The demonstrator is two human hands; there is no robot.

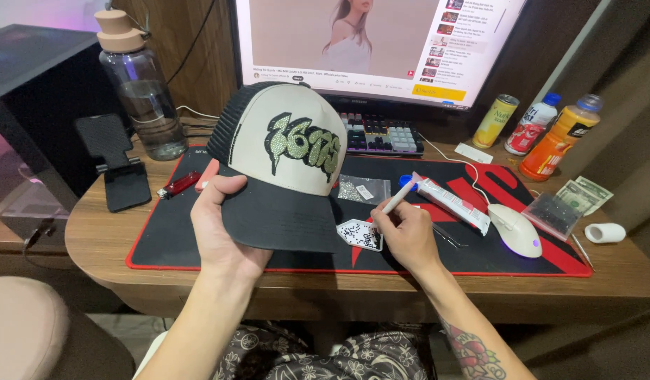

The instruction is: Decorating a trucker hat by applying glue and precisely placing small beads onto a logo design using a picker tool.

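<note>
The cap (283, 162) is held up above the red-edged black desk mat (163, 239), its cream front panel with the studded green-and-black design facing the camera and its black brim pointing down and toward the person. Its long axis runs from the mesh back, far from the person, to the brim edge near them. The left hand (223, 225) grips the brim from the left side, thumb on top and fingers curled under it.

Just right of the brim, the right hand (406, 236) is clenched around a white pen-like tool (399, 199), which slants up and to the right; its lower tip sits at a small white tray of tiny stones (360, 234) lying on the mat.

Beyond the tray lies a clear little bag (364, 188), and to the right a white tube (453, 204) lies diagonally, then a white mouse (515, 230) and a clear box (552, 215). A keyboard (383, 135) and monitor (381, 42) stand behind the cap. On the wooden table (100, 239), a water bottle (142, 88) and black phone stand (117, 165) sit at left; a can (495, 121) and two drink bottles (557, 137) at right.
</note>
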